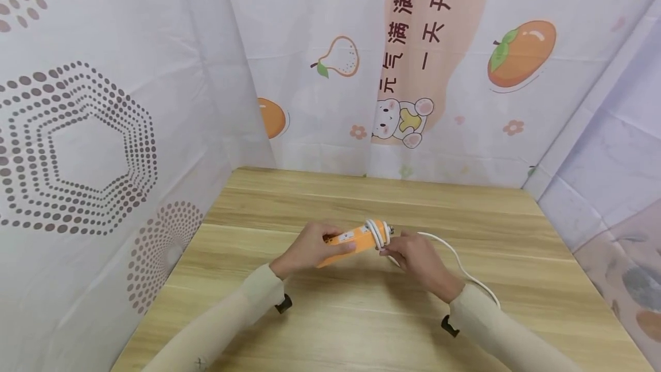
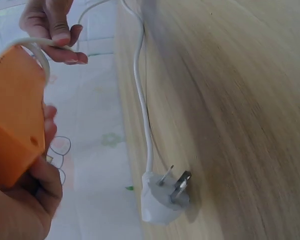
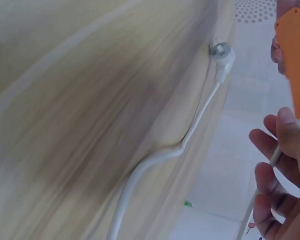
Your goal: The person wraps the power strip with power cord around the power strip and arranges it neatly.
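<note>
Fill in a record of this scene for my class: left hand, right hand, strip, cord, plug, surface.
Left hand: grips the orange power strip
Right hand: pinches the white cord
Strip: held above the table
Cord: looped around the strip's end near the right hand; part lies on the table
Plug: white, on the table, pins exposed
Surface: wood-grain

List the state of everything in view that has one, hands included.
Orange power strip: held off the tabletop
White cord: partly wound round one strip end, rest loose
White plug: unplugged, on the tabletop
Left hand: grips the strip
Right hand: pinches the cord
</note>
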### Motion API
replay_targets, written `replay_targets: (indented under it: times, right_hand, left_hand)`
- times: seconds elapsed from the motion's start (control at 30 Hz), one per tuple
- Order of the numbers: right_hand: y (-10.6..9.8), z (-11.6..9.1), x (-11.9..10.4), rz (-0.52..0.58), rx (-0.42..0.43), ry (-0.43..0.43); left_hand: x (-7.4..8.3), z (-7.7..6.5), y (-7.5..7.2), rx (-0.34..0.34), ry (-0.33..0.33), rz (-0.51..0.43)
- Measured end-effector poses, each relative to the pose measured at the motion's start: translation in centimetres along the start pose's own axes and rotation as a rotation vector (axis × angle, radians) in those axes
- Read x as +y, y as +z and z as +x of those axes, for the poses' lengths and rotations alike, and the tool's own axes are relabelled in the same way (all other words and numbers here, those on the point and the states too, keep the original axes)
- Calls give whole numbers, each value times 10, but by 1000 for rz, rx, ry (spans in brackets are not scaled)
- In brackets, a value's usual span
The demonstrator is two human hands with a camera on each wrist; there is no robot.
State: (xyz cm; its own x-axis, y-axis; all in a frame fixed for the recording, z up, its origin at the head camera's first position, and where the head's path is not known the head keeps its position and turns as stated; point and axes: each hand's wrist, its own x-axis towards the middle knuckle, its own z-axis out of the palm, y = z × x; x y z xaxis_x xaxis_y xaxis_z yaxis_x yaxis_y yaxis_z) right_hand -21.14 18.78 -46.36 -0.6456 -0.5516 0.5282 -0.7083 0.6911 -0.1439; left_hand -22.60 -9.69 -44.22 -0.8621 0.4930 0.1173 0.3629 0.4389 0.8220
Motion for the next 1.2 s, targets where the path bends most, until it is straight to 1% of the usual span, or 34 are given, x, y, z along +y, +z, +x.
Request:
replay_targets:
  times: [0.07, 0.13, 0.23, 0.3, 0.43, 0.57, 0.63, 0.7, 0.83, 0.97, 1.03, 1.07, 1.13, 1.2]
  right_hand:
    - [-1, 0, 0, -51, -2, -7]
    - [-1, -1, -1, -97, -23, -10]
    - [-2, -4, -2, -121, -57, -29]
    - [-1, -4, -2, -114, -72, -51]
    - [-3, -1, -1, -81, -68, -80]
    - [-7, 2, -1, -38, -80, -70]
    - [-8, 2, -2, -19, -85, -67]
    - [-9, 2, -2, -8, -78, -83]
    - [-7, 2, -1, 66, -83, -107]
    - [-6, 1, 1, 247, -157, -8]
    - [-7, 2, 2, 318, -193, 51]
    - [-7, 2, 2, 340, -209, 67]
    - [-7, 4, 2, 354, -235, 54]
    - [-6, 6, 2, 349, -255, 11]
  left_hand:
    - [-1, 0, -1, -34, 30, -7]
    - [-2, -1, -1, -71, 69, -1]
    - [-4, 0, -2, -118, 128, 21]
    - [-6, -1, -3, -134, 152, 14]
    - [-8, -2, -5, -144, 153, -30]
    - [-8, -4, -7, -137, 151, -76]
    - [-9, -4, -7, -140, 165, -88]
    - [-10, -5, -7, -147, 175, -99]
    - [-12, -5, -6, -156, 194, -99]
    - [-11, -5, -5, -179, 209, -84]
    - [-9, -4, -4, -196, 221, -71]
    - [-8, -5, -4, -204, 225, -65]
    - [-7, -5, -4, -221, 235, -53]
    - [-6, -6, -3, -254, 248, -53]
